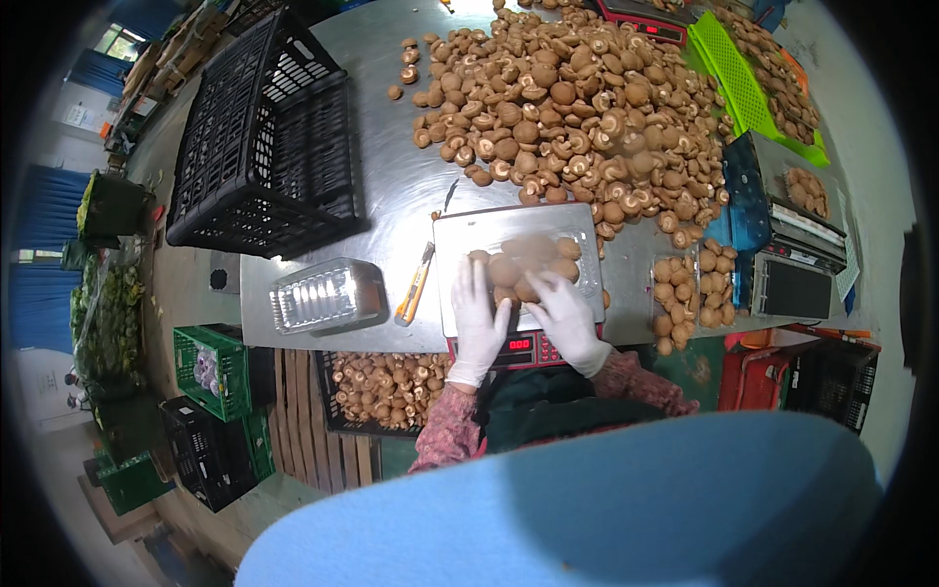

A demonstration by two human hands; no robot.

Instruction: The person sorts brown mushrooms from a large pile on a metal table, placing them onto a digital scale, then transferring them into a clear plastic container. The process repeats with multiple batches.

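Observation:
Both hands wear white gloves and work over a clear plastic tray (589, 283) on a digital scale (469, 220) with a red lit display. Several brown shiitake mushrooms (505, 270) lie in the tray, some blurred by motion. At the tray's left side my left hand (475, 319) rests against the mushrooms, thumb apart from its fingers. From the right, my right hand (571, 319) reaches over the tray, its fingertips touching mushrooms; whether it grips one is unclear. Beyond the scale spreads a large heap of loose mushrooms (557, 110).
Left of the scale lie a yellow utility knife (415, 285) and clear plastic trays (326, 295). A black crate (257, 139) stands farther left. Filled trays (673, 297) sit at right, beside a machine (788, 242). Below the table edge is a crate of mushrooms (389, 389).

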